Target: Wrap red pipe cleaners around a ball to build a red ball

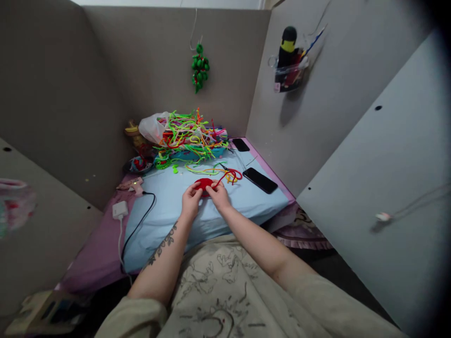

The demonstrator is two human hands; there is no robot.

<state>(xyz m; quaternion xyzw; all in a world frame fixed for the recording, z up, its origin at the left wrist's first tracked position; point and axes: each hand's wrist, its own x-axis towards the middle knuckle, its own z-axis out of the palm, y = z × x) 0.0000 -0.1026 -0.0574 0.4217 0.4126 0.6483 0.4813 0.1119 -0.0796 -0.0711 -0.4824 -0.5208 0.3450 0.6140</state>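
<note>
Both my hands meet over a small round red piece made of coiled pipe cleaner, resting on a light blue pillow. My left hand pinches its left edge with curled fingers. My right hand grips its right side, where a red pipe cleaner strand trails away to the right. Loose yellow and orange pipe cleaners lie just beyond the piece.
A heap of bright pipe cleaners and a white plastic bag sit at the back. Two black phones lie at the right. A glue gun, white charger and black cable lie left. Grey panels surround the bed.
</note>
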